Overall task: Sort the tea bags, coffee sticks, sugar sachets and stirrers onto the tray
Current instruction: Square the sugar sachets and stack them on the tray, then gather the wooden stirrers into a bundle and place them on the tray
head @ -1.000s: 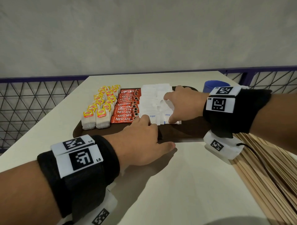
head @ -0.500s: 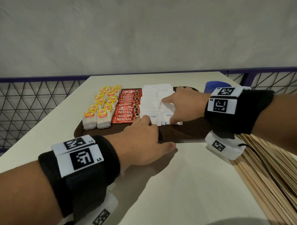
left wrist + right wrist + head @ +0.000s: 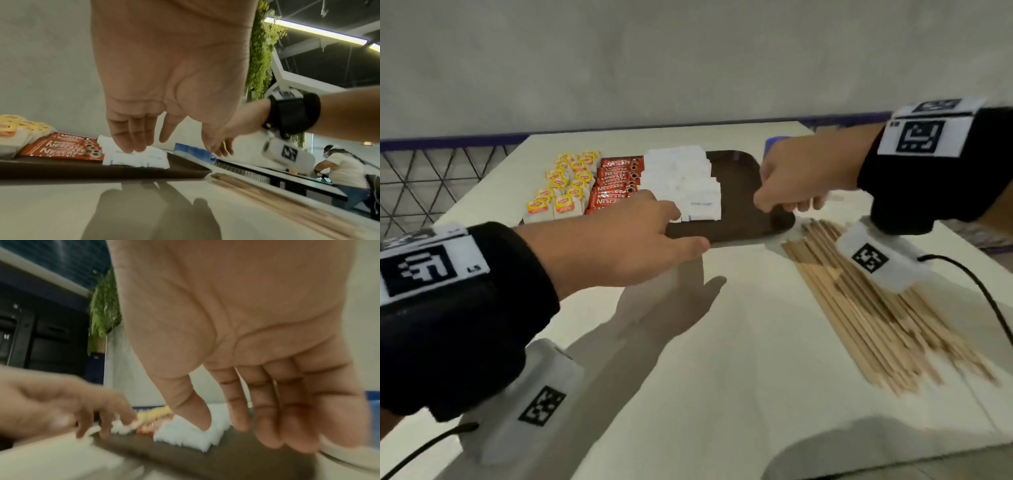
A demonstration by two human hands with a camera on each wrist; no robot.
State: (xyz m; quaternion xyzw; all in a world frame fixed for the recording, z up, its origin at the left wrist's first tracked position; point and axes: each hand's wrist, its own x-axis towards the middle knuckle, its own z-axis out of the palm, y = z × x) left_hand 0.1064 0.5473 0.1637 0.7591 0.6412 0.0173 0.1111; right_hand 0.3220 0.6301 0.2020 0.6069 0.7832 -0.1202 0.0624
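A: Evidently the right hand [image 3: 796,183] had come off the sugar sachets [image 3: 685,185], where it lay a second ago. It hung above the bare right end of the tray [image 3: 748,192], fingers [image 3: 265,410] loosely bent, close together, holding nothing.

B: And the left hand [image 3: 619,240]?

A: Unmoved. It was at the tray's near edge, fingers straight and relaxed, their tips at the front sachets. Whether they pressed down, I could not tell.

B: Meaning for the task?

A: My reading: the sachets were squared up and done. Tea bags [image 3: 561,192] filled the tray's left end, coffee sticks [image 3: 616,183] lay beside them, sachets next. Only the stirrers [image 3: 876,308] remained off the tray, piled on the table near its right edge, just past the tray's near right corner. The bare strip looked meant for them, and the right hand was nearest.

B: Surface and room?

A: Pale table [image 3: 705,359], smooth, lightly reflective; hand shadows showed on it. A blue cup [image 3: 774,142] stood behind the right hand. Plain grey wall behind, purple railing with wire mesh at the table's far and left edges. In the left wrist view: green foliage, a ceiling light strip, and another person at a distant table.
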